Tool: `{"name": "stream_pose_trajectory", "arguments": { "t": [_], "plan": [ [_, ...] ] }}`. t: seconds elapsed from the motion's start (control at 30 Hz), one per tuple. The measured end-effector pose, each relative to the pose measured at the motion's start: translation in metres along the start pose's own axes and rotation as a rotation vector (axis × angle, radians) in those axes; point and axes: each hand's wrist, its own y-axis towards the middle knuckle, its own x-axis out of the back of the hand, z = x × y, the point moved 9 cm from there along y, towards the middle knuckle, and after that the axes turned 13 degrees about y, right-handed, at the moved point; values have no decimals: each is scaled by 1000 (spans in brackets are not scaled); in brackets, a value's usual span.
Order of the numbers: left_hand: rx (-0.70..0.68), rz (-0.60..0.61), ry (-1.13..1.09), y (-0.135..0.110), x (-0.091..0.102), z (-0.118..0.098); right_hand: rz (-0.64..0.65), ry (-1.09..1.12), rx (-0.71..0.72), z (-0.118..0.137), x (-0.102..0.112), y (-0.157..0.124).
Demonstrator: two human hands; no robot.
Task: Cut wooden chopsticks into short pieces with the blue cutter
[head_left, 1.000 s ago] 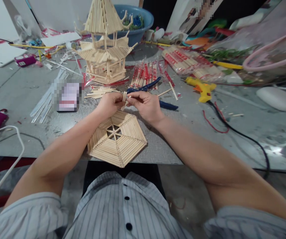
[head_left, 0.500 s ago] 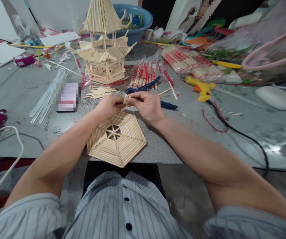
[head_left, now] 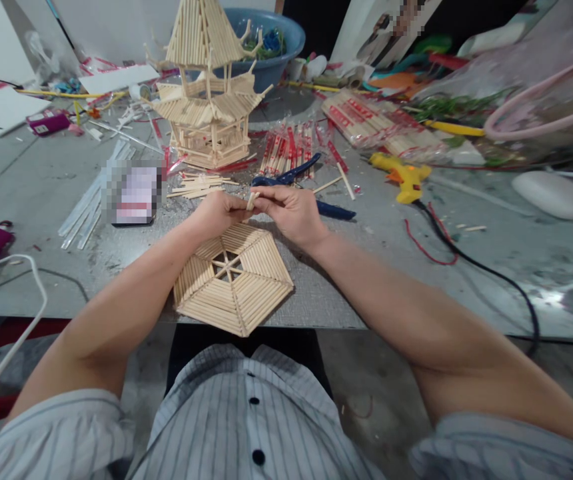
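Note:
Small wooden stick pieces are pinched between the fingertips of both my hands, just above the far edge of a hexagonal stick panel. My left hand closes on them from the left, my right hand from the right. The fingers partly hide the pieces. The panel lies on the table's front edge, with an open centre crossed by spokes. Behind my hands are blue-handled pliers and a pile of cut sticks.
A stick-built pagoda stands at the back, before a blue basin. To the right lies a yellow glue gun with a black cord. A phone and clear glue sticks are on the left. Wrapped chopsticks lie behind.
My fingers have shifted slightly around the small stick pieces, which show at a somewhat different tilt. The panel and the other things have stayed in place.

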Motion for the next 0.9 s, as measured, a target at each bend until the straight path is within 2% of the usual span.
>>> {"name": "stream_pose_trajectory", "arguments": {
  "t": [0.3,0.53,0.73,0.9],
  "plan": [
    [1,31,59,1,0,2,37,-32,32,-2,-5,-1],
    [28,29,73,2,-2,6,53,-55,92,7,-9,-1],
    [36,-18,150,4,-5,12,34,-77,27,7,-9,0],
    [62,-21,199,3,-3,4,5,2,-30,-1,-7,0]
  ]
}}
